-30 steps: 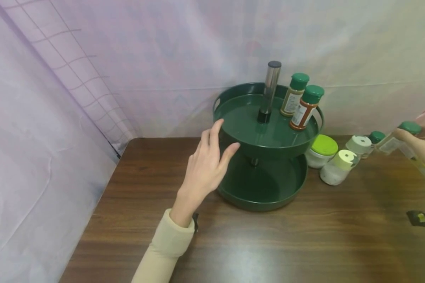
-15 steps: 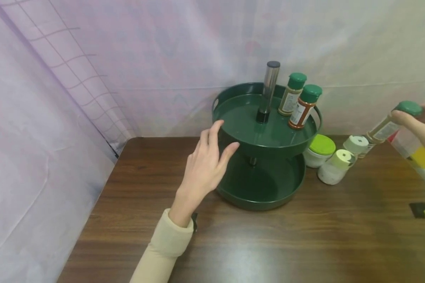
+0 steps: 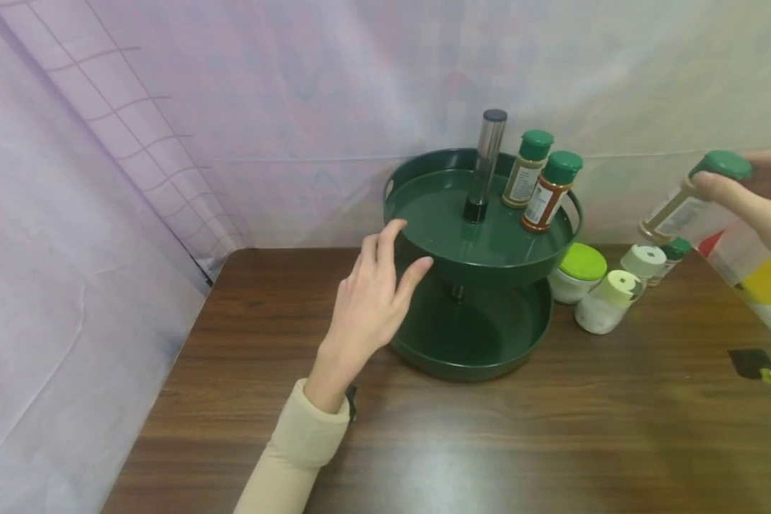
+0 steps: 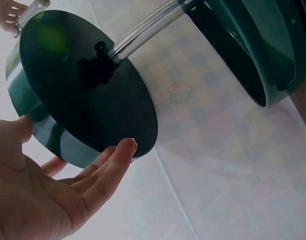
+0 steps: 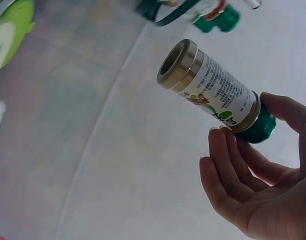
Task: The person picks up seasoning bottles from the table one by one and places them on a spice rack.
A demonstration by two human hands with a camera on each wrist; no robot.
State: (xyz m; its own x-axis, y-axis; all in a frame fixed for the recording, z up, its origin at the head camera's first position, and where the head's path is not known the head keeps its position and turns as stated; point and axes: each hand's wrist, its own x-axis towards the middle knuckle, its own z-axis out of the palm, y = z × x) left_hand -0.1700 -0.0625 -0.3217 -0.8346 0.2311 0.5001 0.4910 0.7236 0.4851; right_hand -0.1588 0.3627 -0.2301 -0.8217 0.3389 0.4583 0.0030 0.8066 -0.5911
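In the head view my left hand (image 3: 369, 296) is at the left side of a dark green two-tier round rack (image 3: 469, 265). Its thumb and fingers are spread, with the fingertips at the upper tray's wall, as the left wrist view of the tray (image 4: 88, 95) also shows. At the far right my right hand (image 3: 767, 203) pinches a spice bottle (image 3: 674, 210) by its green cap. That bottle hangs tilted in the air, base toward the rack, its printed label facing the right wrist camera (image 5: 220, 92). Two more green-capped spice bottles, one tan (image 3: 527, 171) and one red-orange (image 3: 548, 196), stand on the upper tray.
Right of the rack, on the wooden table (image 3: 488, 442), stand a lime-lidded tub (image 3: 578, 273), a pale-yellow-capped shaker (image 3: 607, 303), a white-capped shaker (image 3: 644, 262) and another green-capped bottle (image 3: 670, 260). A metal post (image 3: 486, 164) rises from the upper tray. Patterned cloth hangs behind.
My right hand has raised the spice bottle from beside the shakers, up and slightly toward the rack, uncovering the green-capped bottle behind them. The left hand keeps its place at the tray.
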